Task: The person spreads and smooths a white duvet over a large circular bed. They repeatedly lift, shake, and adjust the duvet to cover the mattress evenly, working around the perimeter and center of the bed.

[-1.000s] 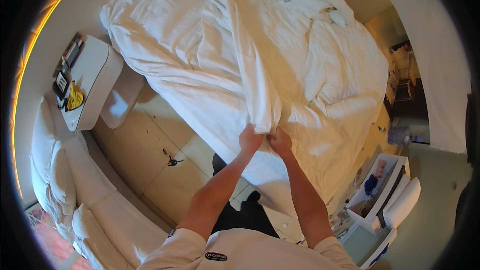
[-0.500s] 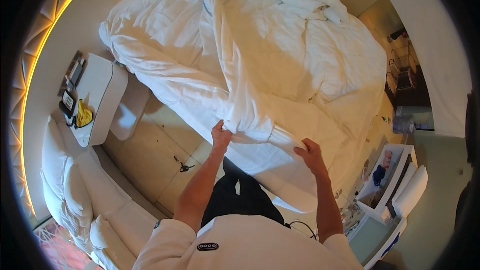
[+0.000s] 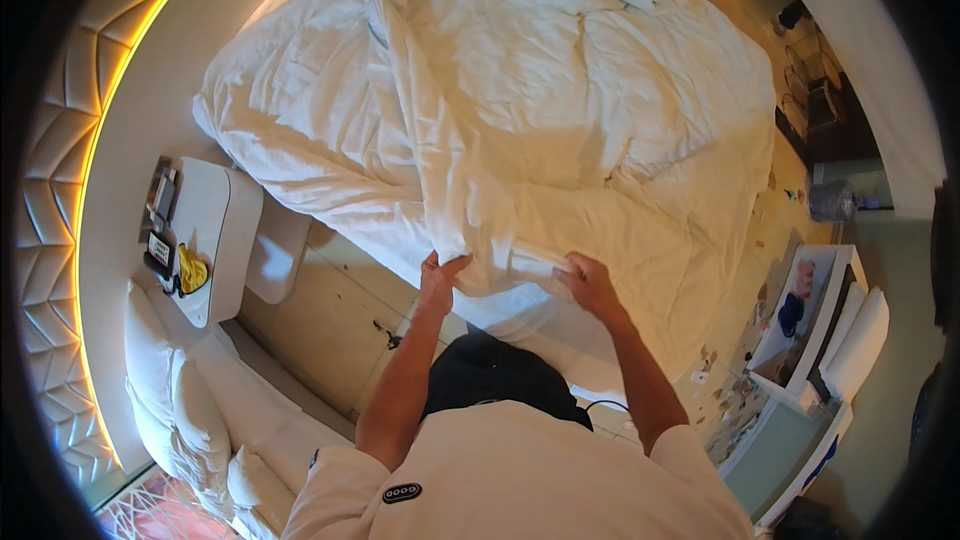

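Head view: white bedding, soft woven fabric, rumpled with ropey ridges and shallow creases, spreads over center and top of frame; upper end cut off by frame edge. Rounded smooth desk at left holds a crumpled yellow item, type unclear. Left hand and right hand, frame center: each grip closed on bedding's near edge, some fingertips hidden.
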{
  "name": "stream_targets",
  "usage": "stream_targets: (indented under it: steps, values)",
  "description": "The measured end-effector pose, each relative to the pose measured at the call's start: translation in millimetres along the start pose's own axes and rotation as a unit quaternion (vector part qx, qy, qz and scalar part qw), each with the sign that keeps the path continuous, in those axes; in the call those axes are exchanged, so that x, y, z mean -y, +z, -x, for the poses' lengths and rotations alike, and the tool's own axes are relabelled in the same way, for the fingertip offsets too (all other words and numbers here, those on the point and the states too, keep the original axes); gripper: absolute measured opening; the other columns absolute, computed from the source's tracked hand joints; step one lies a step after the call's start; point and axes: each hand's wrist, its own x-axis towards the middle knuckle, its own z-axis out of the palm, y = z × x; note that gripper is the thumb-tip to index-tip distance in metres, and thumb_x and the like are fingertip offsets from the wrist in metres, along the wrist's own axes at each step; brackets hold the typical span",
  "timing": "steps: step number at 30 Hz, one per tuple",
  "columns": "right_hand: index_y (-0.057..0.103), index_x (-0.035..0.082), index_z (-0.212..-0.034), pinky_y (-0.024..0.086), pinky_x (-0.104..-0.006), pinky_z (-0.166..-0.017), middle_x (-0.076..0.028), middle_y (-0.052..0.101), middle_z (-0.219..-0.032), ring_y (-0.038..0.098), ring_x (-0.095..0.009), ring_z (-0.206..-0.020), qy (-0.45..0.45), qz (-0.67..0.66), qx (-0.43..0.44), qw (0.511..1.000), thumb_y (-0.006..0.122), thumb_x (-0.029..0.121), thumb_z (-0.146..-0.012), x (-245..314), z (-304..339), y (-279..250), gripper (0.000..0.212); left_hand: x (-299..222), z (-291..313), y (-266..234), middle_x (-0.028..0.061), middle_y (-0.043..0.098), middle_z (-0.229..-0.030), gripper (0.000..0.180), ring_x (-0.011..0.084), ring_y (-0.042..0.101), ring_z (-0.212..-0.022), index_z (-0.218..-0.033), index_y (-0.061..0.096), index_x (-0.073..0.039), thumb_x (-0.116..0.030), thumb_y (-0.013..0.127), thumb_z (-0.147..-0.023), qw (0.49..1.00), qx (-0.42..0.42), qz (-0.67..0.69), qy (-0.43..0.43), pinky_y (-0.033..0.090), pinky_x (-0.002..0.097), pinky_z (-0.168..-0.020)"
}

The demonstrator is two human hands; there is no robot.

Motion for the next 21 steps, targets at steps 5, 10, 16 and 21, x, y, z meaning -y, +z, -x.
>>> stream_targets:
  steps: [5,10,16,21]
  values:
    - [0.056,0.001,-0.077,0.034,-0.0259,-0.049,-0.003,0.044,-0.057,0.038,-0.009,-0.053,-0.040,-0.042,-0.030,0.998,0.065,0.012,-0.079,37.8,-24.5,-49.8,0.015,-36.9,-11.4,5.9,0.0090,0.061,-0.104,0.031,0.0241,0.059,-0.095,-0.108,0.056,-0.003,0.001,0.060,-0.078,0.989,-0.029,0.139,0.027,0.049,0.0388,-0.084]
    - [0.059,0.002,-0.079,0.035,-0.0250,-0.051,0.001,0.049,-0.060,0.040,-0.007,-0.055,0.008,-0.073,-0.067,0.995,0.063,0.010,-0.080,49.2,-23.9,-63.7,0.009,-81.2,-35.1,-30.3,0.0089,0.061,-0.105,0.034,0.0229,0.059,-0.095,-0.112,0.056,-0.003,-0.009,0.063,-0.079,0.997,-0.008,0.024,0.079,0.049,0.0373,-0.083]
    - [0.060,0.003,-0.087,0.038,-0.0257,-0.053,-0.002,0.054,-0.063,0.046,-0.010,-0.058,0.066,-0.009,-0.096,0.993,0.068,0.015,-0.078,23.4,-23.0,-33.5,0.017,-89.3,-60.6,-79.8,0.0056,0.063,-0.099,0.035,0.0199,0.060,-0.089,-0.109,0.059,-0.004,-0.010,0.068,-0.076,0.996,0.003,-0.089,0.031,0.049,0.0337,-0.080]
    - [0.046,0.011,-0.125,0.047,-0.0331,-0.078,-0.014,0.059,-0.097,0.059,-0.024,-0.091,0.214,0.039,-0.109,0.970,0.081,0.028,-0.061,-24.8,-1.8,14.0,0.075,-74.4,-59.8,-76.0,0.0030,0.063,-0.097,0.032,0.0143,0.057,-0.088,-0.107,0.061,-0.002,-0.013,0.067,-0.078,0.981,0.021,-0.188,-0.041,0.044,0.0287,-0.078]
